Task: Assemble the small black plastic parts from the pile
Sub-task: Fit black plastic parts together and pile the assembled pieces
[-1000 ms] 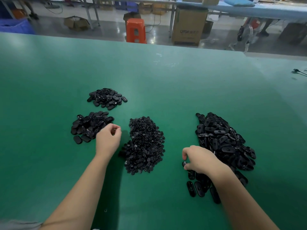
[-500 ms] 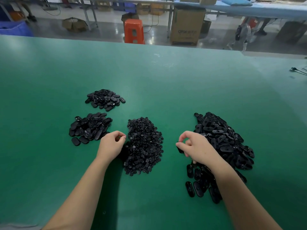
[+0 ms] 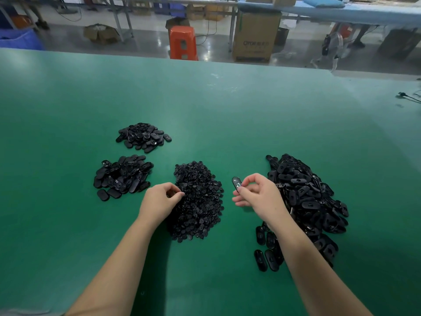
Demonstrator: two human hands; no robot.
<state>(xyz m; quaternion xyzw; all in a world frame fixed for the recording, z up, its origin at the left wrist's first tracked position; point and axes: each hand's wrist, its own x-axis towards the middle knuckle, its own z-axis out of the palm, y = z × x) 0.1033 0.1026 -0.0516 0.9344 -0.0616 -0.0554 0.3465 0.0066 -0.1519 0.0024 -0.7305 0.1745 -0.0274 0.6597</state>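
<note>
- Right hand (image 3: 258,197) pinches one oval black part (image 3: 237,184) above the green tabletop (image 3: 227,115), between the small-piece pile (image 3: 198,201) and the big oval pile (image 3: 305,201).
- Left hand (image 3: 159,200), fingers curled, picks at the small-piece pile's left edge; whether it holds a piece, can't tell.
- Toward the far edge, two smaller heaps (image 3: 123,176).

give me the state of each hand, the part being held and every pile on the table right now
left hand: fingertips pinched together at the edge of the middle pile; any part between them is too small to see
right hand: raised, pinching one oval part
oval part: held clear of the table
middle pile: loose heap of small pieces
right pile: large loose heap of ovals
near-left pile: small heap
far-left pile: small heap
</note>
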